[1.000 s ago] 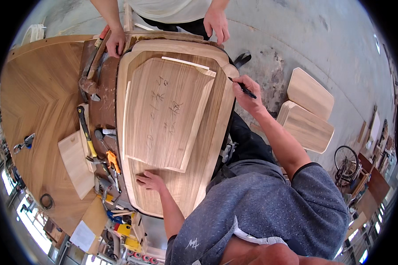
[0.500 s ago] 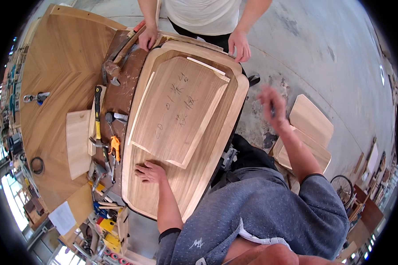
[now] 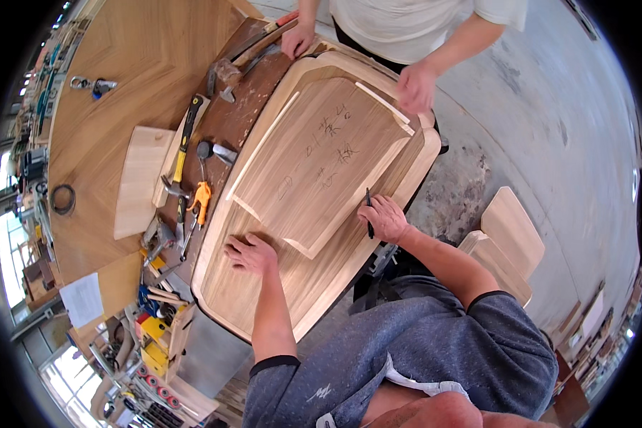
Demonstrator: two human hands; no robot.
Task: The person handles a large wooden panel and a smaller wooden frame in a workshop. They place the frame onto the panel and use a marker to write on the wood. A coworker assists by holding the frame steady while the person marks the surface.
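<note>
A large wooden top [image 3: 225, 296] with rounded corners and a raised pale border lies in front of me. On it rests a smaller wooden panel [image 3: 299, 182] with handwriting in dark ink. Pale thin strips [image 3: 384, 105] run along two of the panel's sides. My left hand [image 3: 252, 255] is open, laid on the large top just below the panel's near end, fingers spread. Held in my right hand [image 3: 385, 220] is a slim black pen [image 3: 369, 212], roughly upright. That hand leans at the panel's right edge.
Across from me stands a person in white, one hand [image 3: 298, 39] by the far left corner, the other [image 3: 416, 87] over the far right. At left are a claw hammer [image 3: 183, 146], an orange air gun [image 3: 202, 202] and other tools. Wooden boards [image 3: 510, 232] stand at right.
My right hand has come from the air at right down to the panel's edge with the pen. The other person's right-side hand has lifted a little. The view has shifted and turned.
</note>
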